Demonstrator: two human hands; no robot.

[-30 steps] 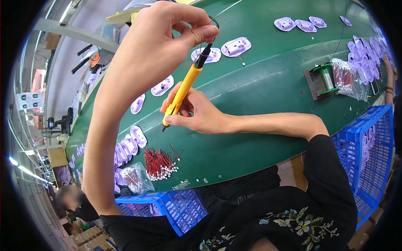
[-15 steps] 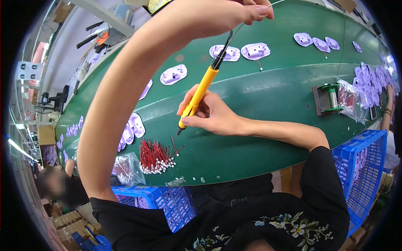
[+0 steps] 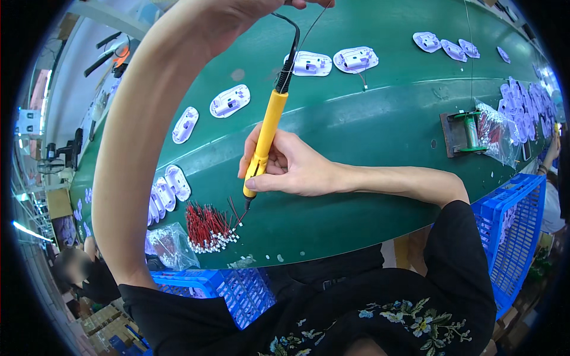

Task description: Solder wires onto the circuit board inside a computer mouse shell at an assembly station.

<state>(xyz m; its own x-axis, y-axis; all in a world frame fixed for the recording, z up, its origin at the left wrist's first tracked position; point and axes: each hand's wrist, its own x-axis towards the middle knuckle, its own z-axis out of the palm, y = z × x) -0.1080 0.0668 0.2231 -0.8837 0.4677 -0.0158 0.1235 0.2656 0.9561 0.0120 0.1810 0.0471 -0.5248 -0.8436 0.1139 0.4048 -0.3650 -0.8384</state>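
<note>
My right hand is closed around the yellow handle of a soldering iron, its cable end up and its dark tip pointing down. The tip is at a few loose red and black wires beside a heap of red wires with white connectors. At the top edge, my left hand is mostly cut off; its fingertips pinch a thin, silvery wire that runs down past the iron's black cable. Purple-white oval plastic shells lie on the green bench.
A spool of thin wire on a metal stand and a clear bag of wires are at the right, near piled shells. Another bag lies front left. Blue crates stand below the bench edge. Other people sit at both sides.
My right hand has moved slightly left and down, bringing the iron's tip to the loose wires. My left hand has shifted left and up, mostly out of the picture. The view has shifted slightly.
</note>
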